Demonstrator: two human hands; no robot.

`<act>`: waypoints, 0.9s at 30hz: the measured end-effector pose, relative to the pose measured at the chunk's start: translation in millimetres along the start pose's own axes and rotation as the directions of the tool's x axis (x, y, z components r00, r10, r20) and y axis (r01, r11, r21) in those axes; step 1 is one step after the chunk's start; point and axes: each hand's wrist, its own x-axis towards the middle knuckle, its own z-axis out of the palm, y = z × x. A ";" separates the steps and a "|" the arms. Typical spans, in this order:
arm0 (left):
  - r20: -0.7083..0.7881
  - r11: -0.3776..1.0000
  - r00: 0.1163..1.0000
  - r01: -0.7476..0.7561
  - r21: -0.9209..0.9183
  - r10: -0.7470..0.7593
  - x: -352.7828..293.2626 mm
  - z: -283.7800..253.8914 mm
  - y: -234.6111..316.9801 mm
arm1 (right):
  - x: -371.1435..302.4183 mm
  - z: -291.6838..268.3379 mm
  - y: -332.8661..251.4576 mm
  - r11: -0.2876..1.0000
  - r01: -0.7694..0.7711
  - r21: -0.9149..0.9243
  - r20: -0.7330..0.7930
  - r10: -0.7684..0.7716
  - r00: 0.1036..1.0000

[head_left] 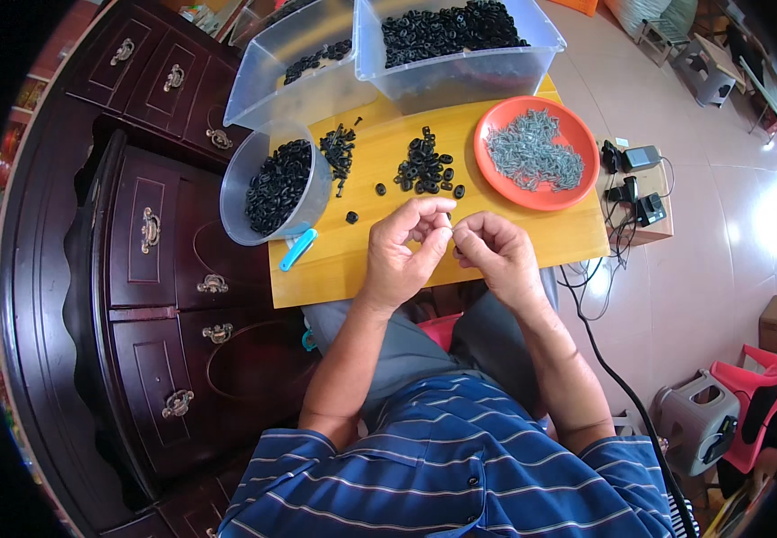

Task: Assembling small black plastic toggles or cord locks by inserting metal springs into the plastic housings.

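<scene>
My left hand point(401, 255) pinches a small black plastic part point(449, 216) between thumb and fingers over the table's near edge. Close beside it, the thumb and forefinger of my right hand point(501, 258) are pressed together, their tips almost meeting the left hand's. Whatever sits in that right pinch is too small to make out. Just beyond my hands lies a loose pile of black oval parts with holes point(423, 163). To its right, an orange-red plate point(486, 170) bears a heap of small silvery metal pieces point(539, 152).
A yellow table point(366, 242) carries a round clear tub point(232, 211) of black parts, black screw-like pieces point(338, 148) and a blue-handled cutter point(298, 250). Two clear bins point(267, 99) point(460, 73) stand behind. Dark wooden drawers point(160, 233) border the left; chargers and cables point(626, 193) lie right.
</scene>
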 end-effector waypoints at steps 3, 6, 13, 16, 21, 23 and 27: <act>-0.023 0.999 0.999 0.032 -0.041 -0.033 -2.8 0.9 -2.3 | 0.9 0.4 6.9 0.979 0.073 -0.191 -0.029 -0.080 0.996; -0.048 0.987 0.995 0.077 -0.138 -0.084 -3.9 -3.1 -3.5 | 1.1 2.2 7.4 0.943 0.110 -0.313 -0.073 -0.139 0.988; -0.098 0.942 0.969 0.195 -0.272 -0.229 -11.9 -20.5 -15.3 | 14.3 -20.1 2.3 0.828 0.148 -0.541 -0.227 -0.313 0.922; -0.102 0.936 0.962 0.216 -0.278 -0.252 -17.6 -25.4 -22.3 | 26.1 -38.1 -5.7 0.710 0.059 -0.702 -0.343 -0.409 0.845; -0.096 0.908 0.949 0.254 -0.333 -0.301 -24.0 -26.2 -30.6 | 42.0 -68.3 -15.6 0.480 -0.025 -0.877 -0.318 -0.541 0.779; -0.090 0.912 0.957 0.231 -0.339 -0.275 -27.2 -26.0 -32.7 | 42.5 -73.1 -15.6 0.495 0.000 -0.869 -0.329 -0.577 0.747; -0.096 0.922 0.960 0.220 -0.319 -0.263 -31.4 -24.7 -37.2 | 36.4 -74.7 1.7 0.739 0.117 -0.664 -0.377 -0.466 0.800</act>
